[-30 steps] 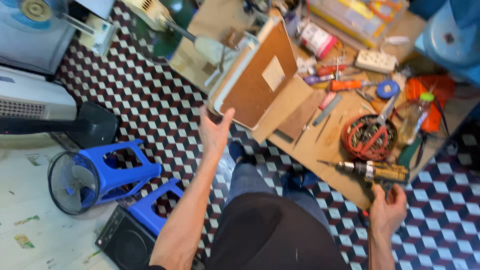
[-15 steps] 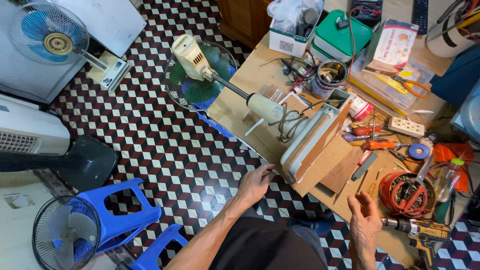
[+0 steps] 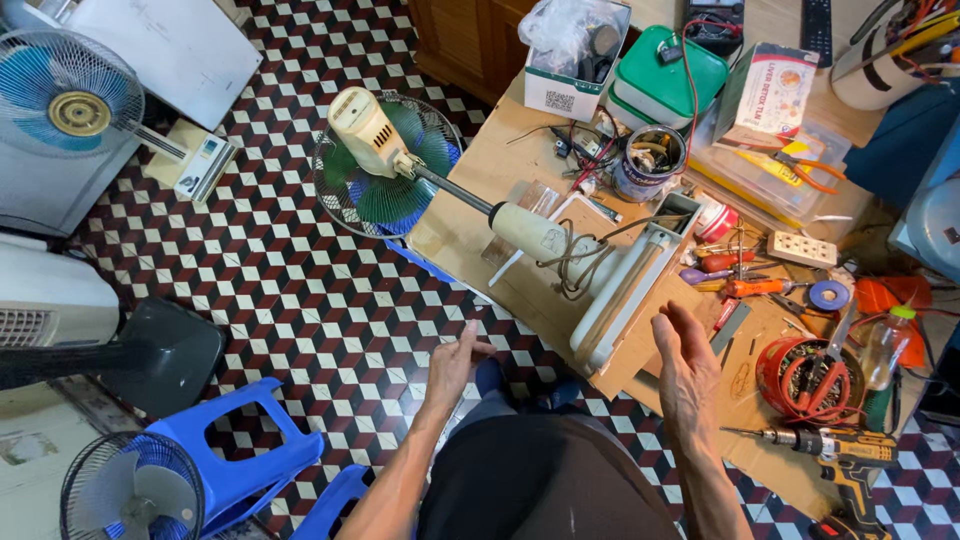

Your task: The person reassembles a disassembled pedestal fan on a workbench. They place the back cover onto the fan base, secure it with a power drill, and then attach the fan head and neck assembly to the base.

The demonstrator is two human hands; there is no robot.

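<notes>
Below, cluttered wood bench, checkered floor, prob. workshop

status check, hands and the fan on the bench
Left hand open, empty. Right hand open beside fan base. Fan lies across bench; cord loose.

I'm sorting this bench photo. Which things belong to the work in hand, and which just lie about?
In hand:
left hand, open, empty
right hand, open, beside the fan base
fan base, on its edge
fan head, lying over the table edge

Lying about:
cordless drill
red wire coil
power strip
blue stool
</notes>
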